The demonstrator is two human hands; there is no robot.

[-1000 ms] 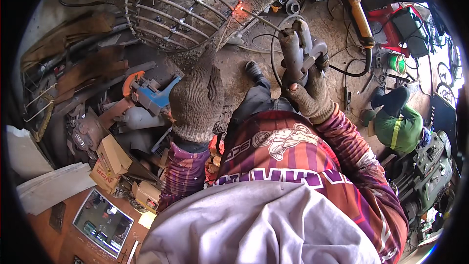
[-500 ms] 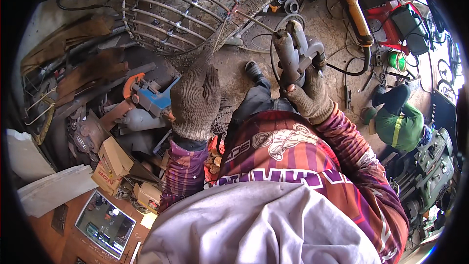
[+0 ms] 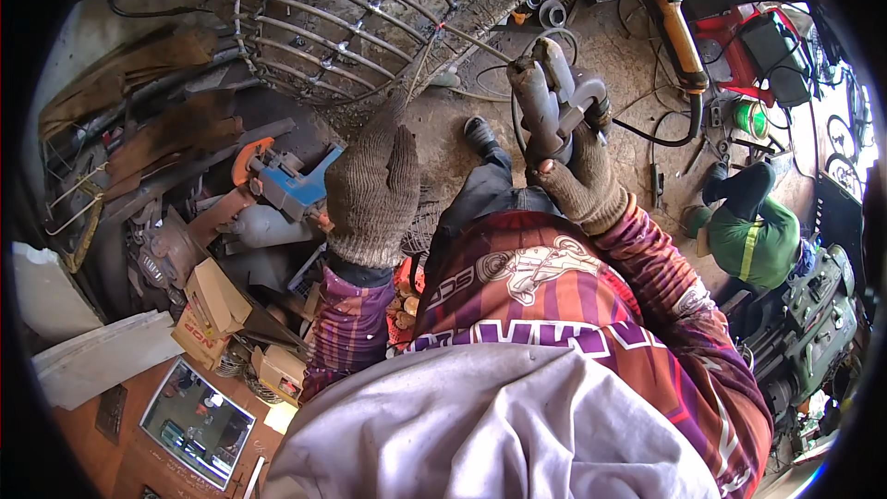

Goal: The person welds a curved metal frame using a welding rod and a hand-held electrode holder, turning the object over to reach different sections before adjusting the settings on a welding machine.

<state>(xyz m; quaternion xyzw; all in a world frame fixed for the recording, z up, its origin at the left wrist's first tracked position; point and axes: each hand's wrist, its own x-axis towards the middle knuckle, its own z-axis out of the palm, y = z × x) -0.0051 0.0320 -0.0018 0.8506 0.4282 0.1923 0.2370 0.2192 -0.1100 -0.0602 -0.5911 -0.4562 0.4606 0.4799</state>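
My right hand [image 3: 585, 180], in a knitted glove with a thumb tip poking through, grips a grey welding electrode holder [image 3: 540, 97]. A thin welding electrode [image 3: 476, 42] runs from its jaws to a curved cage of welded metal bars [image 3: 342, 32]. Where the electrode's tip meets the cage rim, a small spot glows red. My left hand [image 3: 374, 194], also gloved, reaches up to the cage's lower right corner. Its fingers are pressed together on a thin metal rod [image 3: 420, 63] that leads to the glowing spot; the fingertips are partly hidden.
An angle grinder [image 3: 661, 9] lies at the upper right, with cables across the floor. A blue and orange tool [image 3: 291, 180], cardboard boxes [image 3: 211, 310] and scrap crowd the left. A co-worker in green [image 3: 762, 236] crouches at right beside a grey-green machine [image 3: 813, 333].
The electrode holder has shifted slightly left, and the electrode's tip has moved a little. The red glow on the cage rim looks smaller. My left hand has moved slightly right.
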